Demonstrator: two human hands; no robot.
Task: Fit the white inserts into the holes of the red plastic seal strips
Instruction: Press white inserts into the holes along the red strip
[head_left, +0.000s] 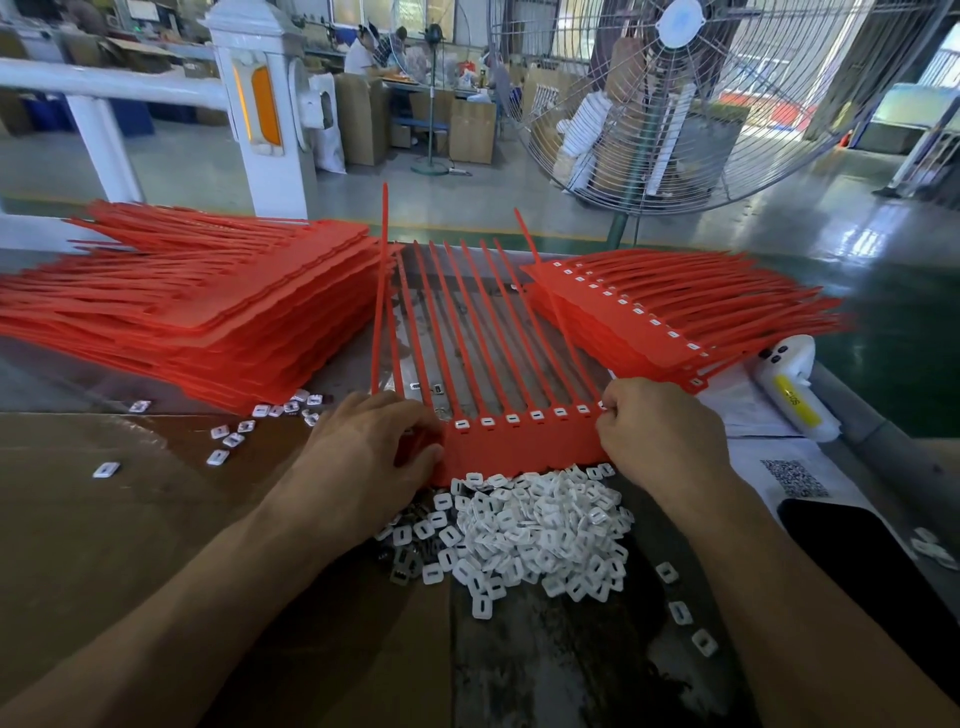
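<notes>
A red seal strip sheet (519, 447) is lying flat on the counter (104, 519), its thin tails fanning away from the person toward the big fan (680, 98). Along the sheet's head band a row of white inserts is sitting in the holes; those at the left end are hidden under the left hand (363, 457). That hand is resting on the sheet's left edge with its fingers (415, 415) curled over it, but the fingertips are covered by the hand itself, so I cannot tell whether they are pinching anything. The right hand (660, 436) is bunched at the sheet's right end, its fingers folded narrow against the last hole; whatever they may be pressing there is out of sight.

Just on the near side of the sheet, touching its edge, a heap of loose white inserts (530, 530) is lying, with a few darker pieces half buried at its left side. Left of the sheet a tall stack of red sheets (208, 301) is running out of the picture. Right of the sheet a second stack (649, 322) is showing inserts along its top band. Beyond that stack a white handheld device (789, 384) is lying, partly cut off from view by it.
</notes>
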